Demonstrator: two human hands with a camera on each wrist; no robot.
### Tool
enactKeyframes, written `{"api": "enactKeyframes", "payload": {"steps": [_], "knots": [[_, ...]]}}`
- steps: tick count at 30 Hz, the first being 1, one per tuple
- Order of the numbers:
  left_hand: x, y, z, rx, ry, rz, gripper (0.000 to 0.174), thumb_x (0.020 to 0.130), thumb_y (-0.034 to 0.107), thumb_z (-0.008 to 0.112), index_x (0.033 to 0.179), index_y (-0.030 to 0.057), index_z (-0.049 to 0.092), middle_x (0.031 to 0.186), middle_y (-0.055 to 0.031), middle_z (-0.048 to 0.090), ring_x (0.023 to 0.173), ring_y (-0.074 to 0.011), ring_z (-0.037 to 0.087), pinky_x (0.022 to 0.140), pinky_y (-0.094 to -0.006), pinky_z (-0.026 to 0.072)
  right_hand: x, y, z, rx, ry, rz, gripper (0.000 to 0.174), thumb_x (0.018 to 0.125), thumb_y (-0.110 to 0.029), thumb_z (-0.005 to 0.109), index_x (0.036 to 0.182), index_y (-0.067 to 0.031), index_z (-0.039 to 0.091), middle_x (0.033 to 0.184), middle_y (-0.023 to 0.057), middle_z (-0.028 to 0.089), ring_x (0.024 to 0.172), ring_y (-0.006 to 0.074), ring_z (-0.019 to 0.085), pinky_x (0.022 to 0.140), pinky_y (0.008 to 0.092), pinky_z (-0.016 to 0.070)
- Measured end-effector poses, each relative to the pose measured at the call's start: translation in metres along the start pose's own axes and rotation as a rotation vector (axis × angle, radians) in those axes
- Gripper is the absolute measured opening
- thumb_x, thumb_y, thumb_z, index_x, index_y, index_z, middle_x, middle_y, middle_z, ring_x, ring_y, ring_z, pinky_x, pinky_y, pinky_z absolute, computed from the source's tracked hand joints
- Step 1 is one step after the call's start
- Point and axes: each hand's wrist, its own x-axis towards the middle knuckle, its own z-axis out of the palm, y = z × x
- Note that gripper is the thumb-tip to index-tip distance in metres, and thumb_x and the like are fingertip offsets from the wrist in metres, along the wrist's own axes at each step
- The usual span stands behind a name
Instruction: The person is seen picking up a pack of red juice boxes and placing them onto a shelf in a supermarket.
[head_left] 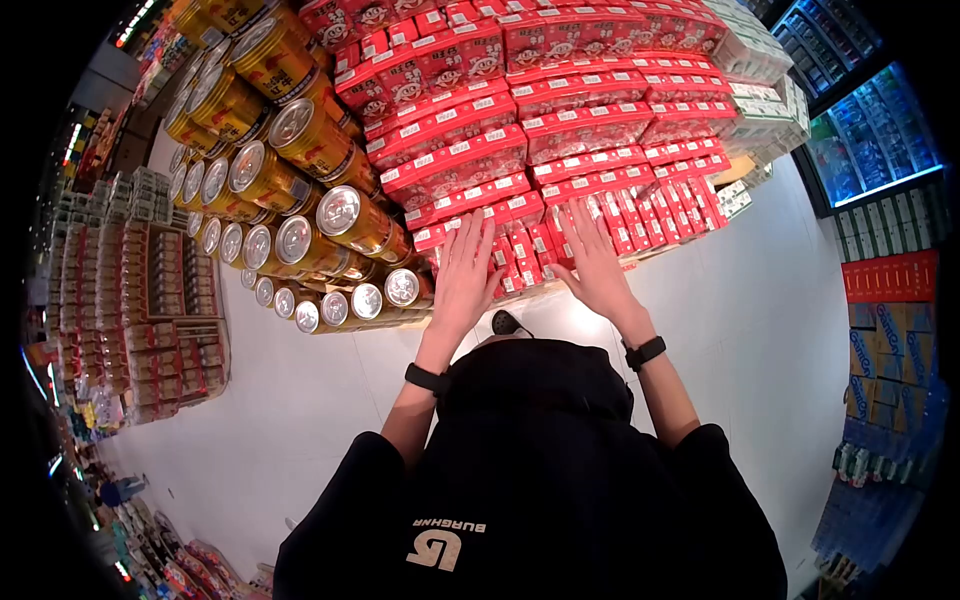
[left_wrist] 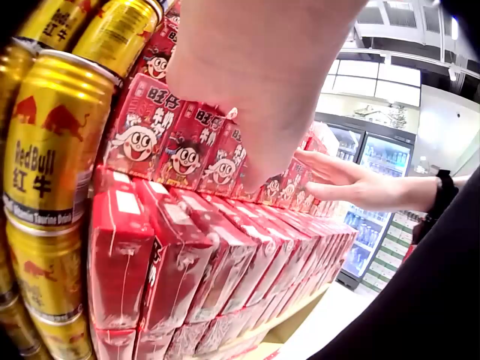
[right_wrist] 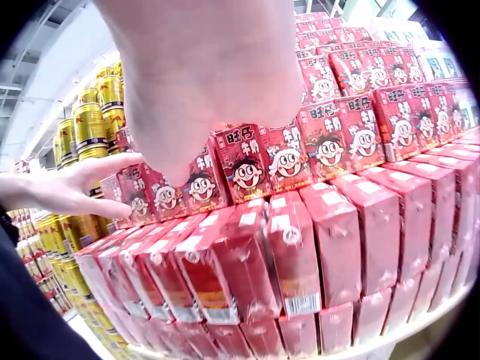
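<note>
Both hands reach forward to the lower front rows of a stacked display of red milk cartons (head_left: 640, 215). My left hand (head_left: 465, 275) lies with straight fingers over the cartons at the left, near the yellow cans. To its right, my right hand (head_left: 597, 262) has its fingers extended over the same row, thumb pointing inward. Neither hand grips anything. In the left wrist view, upright cartons with a cartoon face (left_wrist: 184, 154) stand behind a row of wrapped cartons (left_wrist: 176, 251); the near hand hides some of them. Similar upright cartons (right_wrist: 244, 169) show in the right wrist view.
Yellow Red Bull cans (head_left: 340, 215) are stacked high at the left of the cartons. White-and-green boxes (head_left: 765, 120) stand at the right. A lit drinks fridge (head_left: 870, 140) and more boxes line the far right. Pale floor (head_left: 740, 320) surrounds the display.
</note>
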Motion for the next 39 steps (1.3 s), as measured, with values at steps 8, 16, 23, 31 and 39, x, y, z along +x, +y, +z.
{"api": "enactKeyframes", "payload": {"steps": [8,16,23,31,39], "knots": [[-0.002,0.006,0.018,0.127,0.024,0.021,0.088,0.083,0.027,0.074,0.150,-0.0034,0.026,0.156,-0.0232,0.027,0.146,-0.0377,0.023,0.119,-0.0522,0.0165,-0.216,-0.023,0.048,0.201,-0.214,0.475,0.060,0.094,-0.031,0.063,0.143,-0.0035,0.041,0.151,0.0224,0.037,0.137,0.0395,0.040,0.112,0.0489,0.0348],[-0.009,0.007,0.019,0.192,0.045,0.149,0.093,0.081,0.024,0.075,0.151,-0.0054,0.021,0.157,-0.0265,0.022,0.146,-0.0405,0.022,0.118,-0.0531,0.0175,-0.432,-0.078,0.151,0.437,-0.406,1.148,0.049,0.092,-0.033,0.064,0.128,-0.0013,0.056,0.118,0.0227,0.067,0.109,0.0364,0.064,0.095,0.0443,0.0504],[-0.090,0.029,0.014,0.073,-0.292,0.300,0.094,0.079,0.016,0.076,0.150,-0.0060,0.020,0.156,-0.0270,0.021,0.146,-0.0414,0.023,0.118,-0.0532,0.0208,-0.563,-0.169,0.258,0.500,-0.469,1.462,0.047,0.085,-0.037,0.068,0.117,-0.0008,0.066,0.107,0.0218,0.071,0.105,0.0351,0.067,0.092,0.0415,0.0525],[-0.136,-0.008,0.005,-0.051,-0.473,0.373,0.076,0.083,0.017,0.073,0.145,-0.0038,0.034,0.149,-0.0257,0.036,0.138,-0.0409,0.036,0.113,-0.0472,0.0318,-0.467,-0.184,0.256,0.565,0.006,1.497,0.041,0.088,-0.030,0.064,0.114,0.0006,0.064,0.100,0.0213,0.072,0.096,0.0354,0.069,0.087,0.0415,0.0538],[-0.179,-0.086,-0.007,-0.240,-0.973,0.692,0.056,0.090,0.028,0.066,0.133,-0.0038,0.049,0.120,-0.0227,0.062,0.114,-0.0380,0.058,0.099,-0.0442,0.0450,-0.321,-0.236,0.281,0.585,0.168,1.467,0.039,0.091,-0.029,0.063,0.117,0.0004,0.062,0.103,0.0215,0.072,0.094,0.0330,0.070,0.084,0.0397,0.0549]]}}
